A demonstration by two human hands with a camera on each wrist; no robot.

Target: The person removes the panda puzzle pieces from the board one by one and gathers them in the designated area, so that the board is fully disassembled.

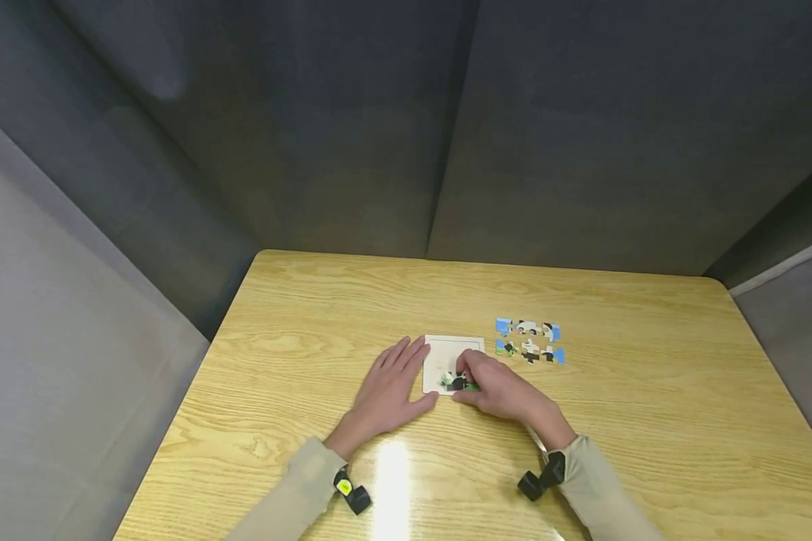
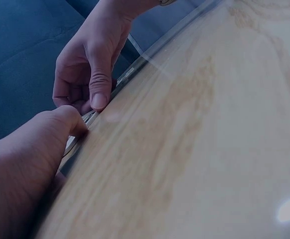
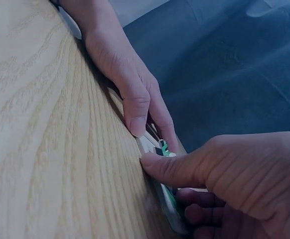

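A small square white puzzle tray (image 1: 441, 355) lies on the table between the two hands. Along its lower edge sit joined jigsaw pieces (image 1: 455, 382) in black, green and white, partly covered by my right hand (image 1: 504, 387). That hand pinches a jigsaw piece at the tray's lower right, its thumb along the near edge and the other fingers curled. My left hand (image 1: 387, 385) lies with extended fingers against the tray's left side, thumb at the lower left corner. In the right wrist view, a green and black piece (image 3: 164, 147) shows just beyond the right thumb.
Several loose jigsaw pieces (image 1: 529, 351) with panda and blue sky parts lie in two rows to the right of the tray. The wooden table (image 1: 298, 315) ends at dark grey curtains (image 1: 338, 150) behind. Glare shows on the near tabletop.
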